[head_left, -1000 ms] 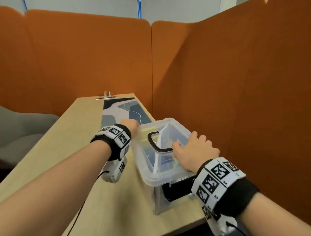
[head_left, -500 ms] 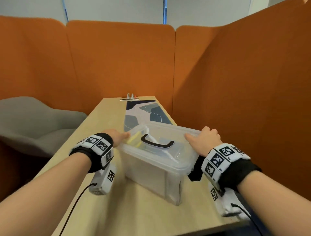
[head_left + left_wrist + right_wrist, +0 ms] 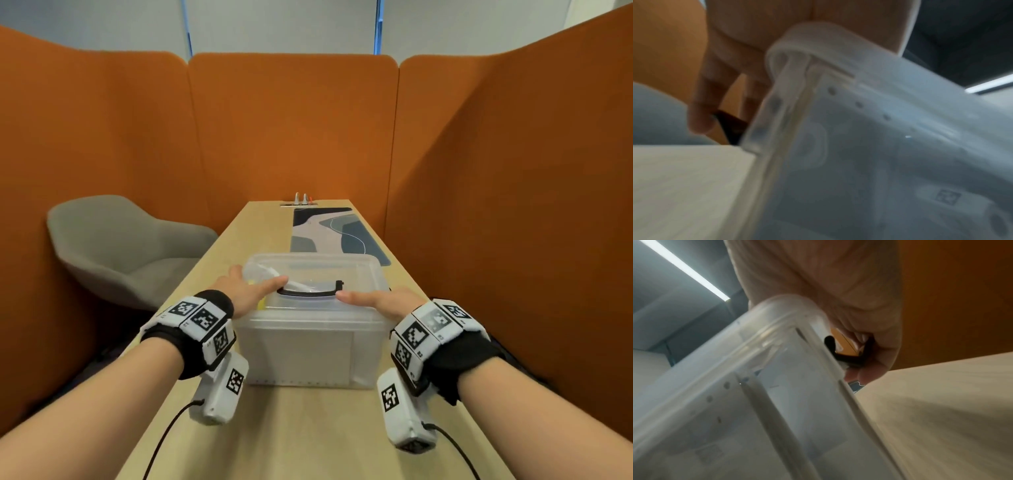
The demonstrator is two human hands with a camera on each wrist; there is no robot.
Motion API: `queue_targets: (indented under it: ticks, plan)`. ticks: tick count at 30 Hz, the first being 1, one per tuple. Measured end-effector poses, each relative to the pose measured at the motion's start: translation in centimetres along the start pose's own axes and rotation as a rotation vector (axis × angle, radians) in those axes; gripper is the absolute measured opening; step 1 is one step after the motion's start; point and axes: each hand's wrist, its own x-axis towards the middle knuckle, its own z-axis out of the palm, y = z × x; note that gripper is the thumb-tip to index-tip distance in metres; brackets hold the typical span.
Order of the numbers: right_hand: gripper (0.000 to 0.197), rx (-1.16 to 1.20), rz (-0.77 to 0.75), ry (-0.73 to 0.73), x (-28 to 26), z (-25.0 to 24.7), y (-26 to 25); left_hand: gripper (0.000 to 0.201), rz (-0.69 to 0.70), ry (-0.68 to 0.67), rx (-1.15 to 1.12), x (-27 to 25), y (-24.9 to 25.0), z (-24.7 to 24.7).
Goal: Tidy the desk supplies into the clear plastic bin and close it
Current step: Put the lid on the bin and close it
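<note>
Orange partitions [image 3: 291, 130], grey chair [image 3: 123, 246], wooden desk [image 3: 308, 438]

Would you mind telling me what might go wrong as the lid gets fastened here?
1. The right hand curls its fingers round the black latch under the rim of the lid; snapping it shut may pinch them.
2. The left hand seems to rest loosely at the other end of the bin, so one-sided pressure might slide the bin on the desk.

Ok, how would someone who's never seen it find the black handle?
Look along the long wooden desk to the clear plastic bin standing on it. Flat on its lid lies a thin curved black handle, the only dark strip on that see-through top.
</note>
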Motion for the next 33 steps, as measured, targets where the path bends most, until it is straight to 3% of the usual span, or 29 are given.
queue_targets:
  ticks: [3, 7, 11, 21, 24, 29, 33]
  plan:
    - [0.1, -0.01, -0.014, 0.031, 0.3, 0.2, 0.0, 0.119, 0.01, -0.044, -0.04, 0.4, -0.2, -0.2]
    - [0.067, -0.027, -0.151, 0.196, 0.8, 0.6, -0.1, 0.122, 0.035, -0.074, -0.101, 0.9, -0.1, -0.2]
    - [0.058, -0.041, -0.171, 0.24, 1.0, 0.9, 0.0, 0.12, 0.035, -0.068, -0.114, 1.3, -0.2, 0.0]
    - [0.059, -0.282, -0.296, 0.319, 1.1, 1.0, -0.4, 0.104, -0.018, 0.002, -0.121, 1.2, -0.1, 0.2]
    - [0.059, -0.319, -0.308, 0.312, 0.8, 1.1, -0.5, 0.111, -0.114, 0.051, -0.228, 0.9, -0.3, 0.1]
    - [0.056, -0.298, -0.313, 0.299, 0.9, 1.4, -0.5, 0.107, -0.231, 0.01, -0.36, 0.1, -0.4, 0.0]
    - [0.057, -0.306, -0.307, 0.296, 0.9, 1.4, -0.5, 0.073, -0.132, 0.212, -0.287, -0.2, 0.5, 0.0]
